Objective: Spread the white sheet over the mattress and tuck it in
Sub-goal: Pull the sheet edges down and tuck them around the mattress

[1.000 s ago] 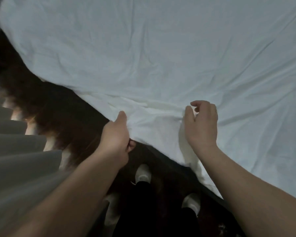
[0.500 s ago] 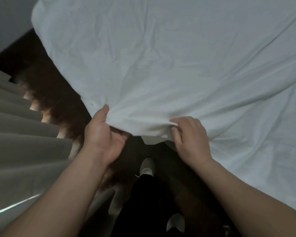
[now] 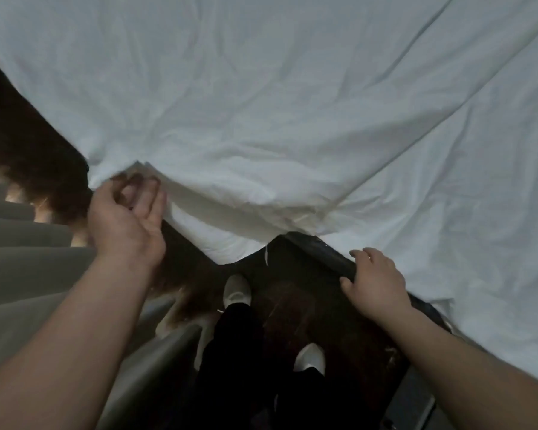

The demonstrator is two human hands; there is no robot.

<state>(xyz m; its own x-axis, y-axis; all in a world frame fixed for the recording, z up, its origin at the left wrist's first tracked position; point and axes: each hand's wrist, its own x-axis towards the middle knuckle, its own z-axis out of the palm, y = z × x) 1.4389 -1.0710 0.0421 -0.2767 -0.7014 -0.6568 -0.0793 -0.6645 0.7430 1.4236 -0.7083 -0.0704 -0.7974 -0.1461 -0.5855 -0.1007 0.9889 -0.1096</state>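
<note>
At the far left, pale grey curtain folds [image 3: 22, 243] hang beside a dark wooden floor [image 3: 44, 156]. Next comes the left hand [image 3: 126, 218], raised with the palm turned up and the fingers [image 3: 151, 189] curled loosely under a lifted edge of the white sheet [image 3: 277, 103]; the fingertips touch the cloth, but the hand is not closed around it and looks mostly open. From there the sheet's edge sags in thick, bunched folds toward the middle, where a near corner of the mattress [image 3: 227, 246] shows bare below it. The sheet itself covers nearly the whole bed, running wrinkled across the far and right parts of the scene. Below the corner, two white shoes [image 3: 236, 290] and dark trouser legs [image 3: 230, 352] stand on the floor. Further right, the right hand [image 3: 375, 283] lies palm down with fingers spread on the dark bed base [image 3: 323, 251], just beside the sheet's hanging edge, gripping nothing that can be seen. The sheet hangs loose over that side, not tucked.
</note>
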